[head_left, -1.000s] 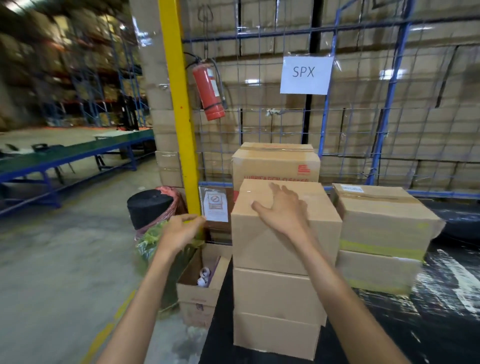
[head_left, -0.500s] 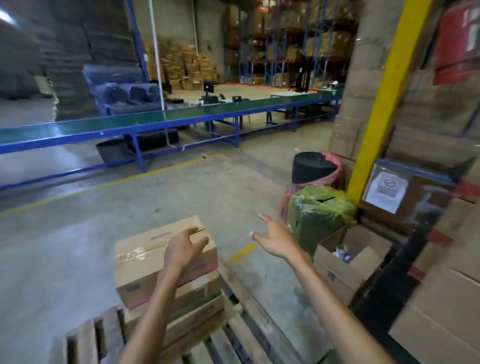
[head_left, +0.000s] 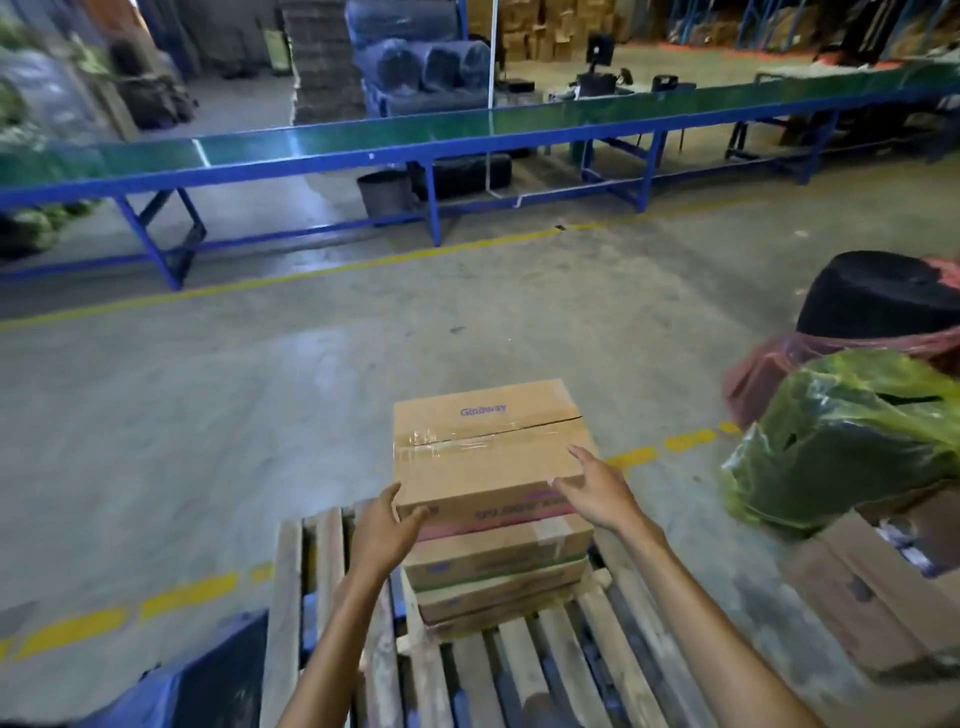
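The left hand (head_left: 387, 530) and right hand (head_left: 597, 491) have closed in on the taped brown cardboard box (head_left: 488, 447), lower centre, fingers spread, gripping nothing yet; a lift seems next.

Top carton (head_left: 488, 447) sits on a stack of flatter cartons (head_left: 498, 566), at the far end of a wooden pallet (head_left: 289, 597). Left hand (head_left: 384, 530) is at the carton's near-left corner, right hand (head_left: 597, 493) at its near-right edge.

Right of the pallet, on the floor: open carton (head_left: 883, 592). Behind it is a bagged bundle (head_left: 841, 441), and behind that a round bin (head_left: 878, 301).

Floor line (head_left: 311, 273) runs across beyond the stack. Farther back, a conveyor table (head_left: 467, 130) spans the width. A tub (head_left: 384, 193) stands beneath it, wrapped rolls (head_left: 426, 67) behind it.
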